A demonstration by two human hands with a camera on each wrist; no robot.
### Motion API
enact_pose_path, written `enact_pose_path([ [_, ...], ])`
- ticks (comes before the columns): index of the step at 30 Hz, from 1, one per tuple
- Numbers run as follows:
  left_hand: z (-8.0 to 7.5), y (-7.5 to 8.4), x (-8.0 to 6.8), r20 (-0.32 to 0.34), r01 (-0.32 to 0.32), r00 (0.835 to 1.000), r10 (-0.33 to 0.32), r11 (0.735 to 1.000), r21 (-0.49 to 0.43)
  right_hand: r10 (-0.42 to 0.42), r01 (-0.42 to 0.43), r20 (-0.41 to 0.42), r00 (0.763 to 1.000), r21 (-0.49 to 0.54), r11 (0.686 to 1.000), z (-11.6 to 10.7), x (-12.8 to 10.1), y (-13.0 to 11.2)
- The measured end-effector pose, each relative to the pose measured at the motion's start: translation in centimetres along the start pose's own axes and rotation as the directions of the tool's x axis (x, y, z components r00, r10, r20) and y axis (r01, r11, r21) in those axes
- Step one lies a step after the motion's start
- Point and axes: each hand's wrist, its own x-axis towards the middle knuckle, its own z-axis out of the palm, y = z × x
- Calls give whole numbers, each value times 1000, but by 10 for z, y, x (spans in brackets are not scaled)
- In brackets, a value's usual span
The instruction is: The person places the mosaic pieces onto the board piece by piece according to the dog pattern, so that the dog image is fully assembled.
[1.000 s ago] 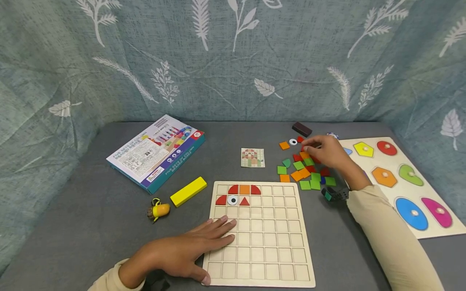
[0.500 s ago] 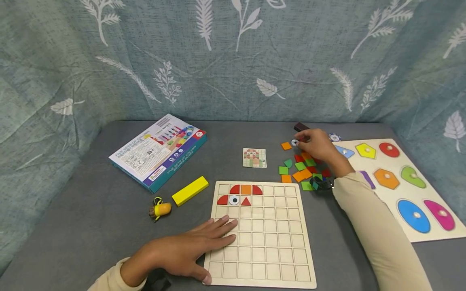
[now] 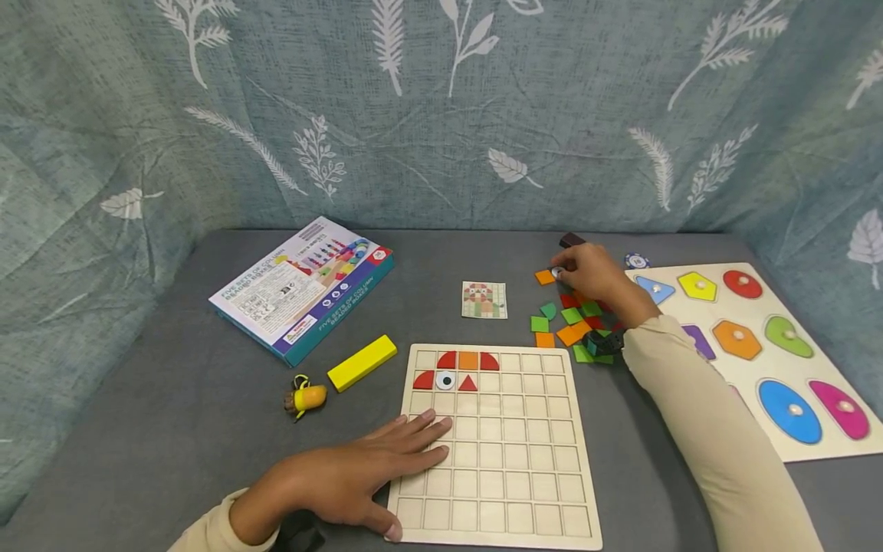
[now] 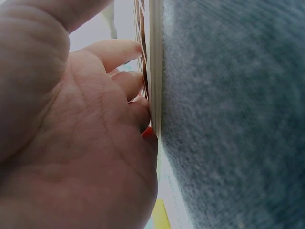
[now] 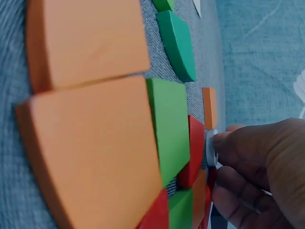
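Note:
My left hand lies flat with spread fingers on the left part of a wooden grid board. In the left wrist view, the palm is beside the board's edge. Set in the board's upper rows are red curved pieces, an orange square, a black-and-white eye disc and a red triangle. My right hand pinches a second eye disc at the pile's far side, beside an orange tile. My fingers hide part of that disc.
Green, orange and red tiles lie heaped near the right wrist. A small pattern card is behind the board. A shape puzzle lies right; a box, yellow block and acorn-like toy lie left.
My right hand has moved from the red pieces at the pile's far side leftward to the eye disc, which now sits closer to the orange tile. The left hand has stayed on the board.

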Motion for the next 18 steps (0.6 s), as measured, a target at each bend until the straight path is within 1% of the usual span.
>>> enact_pose_path([
  [8, 1, -2, 2, 5, 6, 1000, -6, 1000, -10, 13, -13, -8, 1000, 4, 1000, 1, -5, 0],
  [12, 2, -2, 2, 1, 4, 1000, -4, 1000, -9, -11, 11, -35, 999, 6, 1000, 0, -8, 2],
  [18, 2, 0, 1, -10, 6, 1000, -6, 1000, 2, -22, 25, -60, 998, 50, 998, 0, -14, 1],
])
